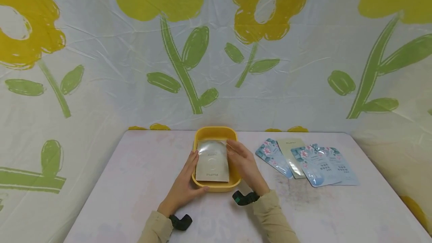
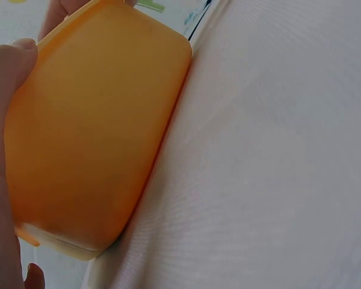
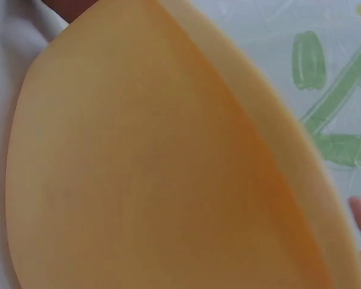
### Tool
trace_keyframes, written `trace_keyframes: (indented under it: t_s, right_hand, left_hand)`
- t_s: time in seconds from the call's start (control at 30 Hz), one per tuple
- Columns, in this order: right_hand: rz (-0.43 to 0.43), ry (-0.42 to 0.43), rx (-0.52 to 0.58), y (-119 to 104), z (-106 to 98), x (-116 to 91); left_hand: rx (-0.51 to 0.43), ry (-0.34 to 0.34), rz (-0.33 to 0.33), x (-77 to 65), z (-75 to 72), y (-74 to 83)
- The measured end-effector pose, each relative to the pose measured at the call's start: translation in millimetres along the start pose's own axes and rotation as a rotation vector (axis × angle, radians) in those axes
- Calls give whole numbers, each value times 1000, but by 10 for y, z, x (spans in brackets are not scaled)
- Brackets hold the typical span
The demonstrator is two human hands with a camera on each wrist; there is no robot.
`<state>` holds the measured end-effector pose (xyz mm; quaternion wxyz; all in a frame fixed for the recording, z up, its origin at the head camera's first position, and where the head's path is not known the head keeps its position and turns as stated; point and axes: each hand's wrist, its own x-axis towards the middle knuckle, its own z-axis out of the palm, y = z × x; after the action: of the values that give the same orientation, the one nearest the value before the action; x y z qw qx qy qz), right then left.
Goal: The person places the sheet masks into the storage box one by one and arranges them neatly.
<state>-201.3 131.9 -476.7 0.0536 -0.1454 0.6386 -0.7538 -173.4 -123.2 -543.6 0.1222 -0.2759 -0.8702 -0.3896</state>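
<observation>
A yellow tub (image 1: 216, 188) stands on the table, with a pale silver-beige sachet (image 1: 212, 164) lettered PMPM lying flat inside it. My left hand (image 1: 183, 183) rests at the tub's left front corner. Its fingers reach along the left rim beside the sachet's edge, and the thumb touches the front rim. On the opposite side my right hand (image 1: 245, 162) leans over the right rim, fingertips at the sachet's upper right edge. Both wrist views mostly show the tub's outer wall (image 2: 102, 126), (image 3: 126, 144); the sachet is hidden there.
To the right, several flat sachets overlap on the table: blue floral ones (image 1: 318, 166) and a beige one (image 1: 290, 155). A flower-printed cloth (image 1: 135, 48) hangs behind the table's back edge. Black wrist straps (image 1: 180, 222) are on both wrists.
</observation>
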Motion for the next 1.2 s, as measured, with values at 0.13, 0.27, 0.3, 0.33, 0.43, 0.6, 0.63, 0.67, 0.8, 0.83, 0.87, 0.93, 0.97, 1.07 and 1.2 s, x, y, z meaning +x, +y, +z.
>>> trace_keyframes:
  t_s: [0.13, 0.27, 0.3, 0.33, 0.43, 0.6, 0.63, 0.67, 0.8, 0.83, 0.87, 0.93, 0.97, 1.07, 1.2]
  right_hand:
    - [-144, -16, 277, 60, -52, -10]
    - [-205, 33, 410, 68, -141, -31]
    - [-217, 62, 414, 63, -169, -36]
    - [-232, 94, 390, 56, -201, -42]
    - [-299, 200, 309, 39, -313, -58]
    - [-383, 398, 108, 64, -566, -92]
    - [-388, 432, 82, 71, -619, -100]
    - [-391, 463, 53, 71, -668, -112]
    - [-390, 567, 20, 46, -842, -162]
    - [-391, 586, 13, 30, -881, -177]
    - [-390, 613, 1, 15, -921, -190]
    - [-379, 667, -69, 1, -1011, -220]
    - [-381, 694, -123, -6, -1059, -237]
    - [-369, 794, -307, -33, -1192, -306]
    - [-325, 949, -499, -73, -1342, -431]
  left_hand:
    - [2, -1, 1, 2, -11, 4]
    - [-4, -13, -14, -4, -16, 6]
    - [-6, -15, -18, -5, -16, 6]
    - [-8, -18, -24, -7, -15, 5]
    - [-8, -24, -33, -7, -16, 6]
    - [-8, -21, -28, -6, -6, 0]
    - [-7, -18, -24, -5, -4, -2]
    - [-6, -15, -21, -6, -2, -3]
    - [-2, 0, -5, -6, -2, 0]
    - [-2, 3, -2, -6, -4, 3]
    - [-3, 4, -2, -8, -5, 6]
    - [-5, 3, -6, -8, -6, 11]
    - [-4, 2, -7, -9, -6, 12]
    - [-2, -8, -19, -9, -2, 11]
    - [-5, -7, -12, -6, 4, 6]
